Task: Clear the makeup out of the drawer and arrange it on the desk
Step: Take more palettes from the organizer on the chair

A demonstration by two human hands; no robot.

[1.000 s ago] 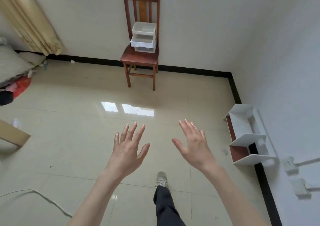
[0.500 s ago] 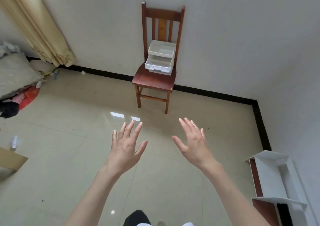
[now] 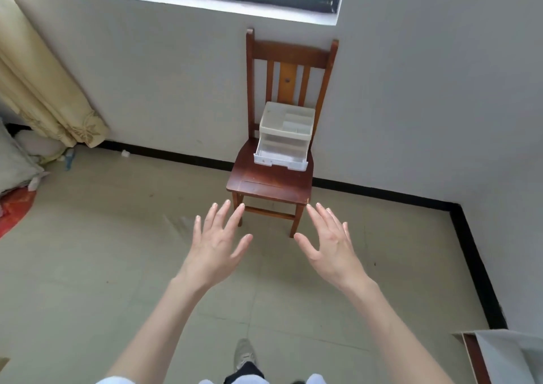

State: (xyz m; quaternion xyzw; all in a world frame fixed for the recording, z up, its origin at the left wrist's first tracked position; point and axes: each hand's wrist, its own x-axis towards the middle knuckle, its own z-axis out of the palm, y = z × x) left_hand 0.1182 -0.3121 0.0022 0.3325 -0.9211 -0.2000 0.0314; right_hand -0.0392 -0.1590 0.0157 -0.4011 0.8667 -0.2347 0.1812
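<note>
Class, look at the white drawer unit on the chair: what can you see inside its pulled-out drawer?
The open drawer of the drawer unit shows only pale plastic; no makeup is discernible. Its rear part stays hidden under the unit's top tray.

Cut off, hidden, or too faint to read

The white cabinet (image 3: 499,357) is cropped by the bottom-right corner; the curtain (image 3: 35,89) and pillow (image 3: 14,160) run off the left edge. The open drawer (image 3: 280,154) shows pale insides, contents indiscernible. The shoe (image 3: 244,354) is partly covered by a dark trouser leg (image 3: 244,373).
</note>
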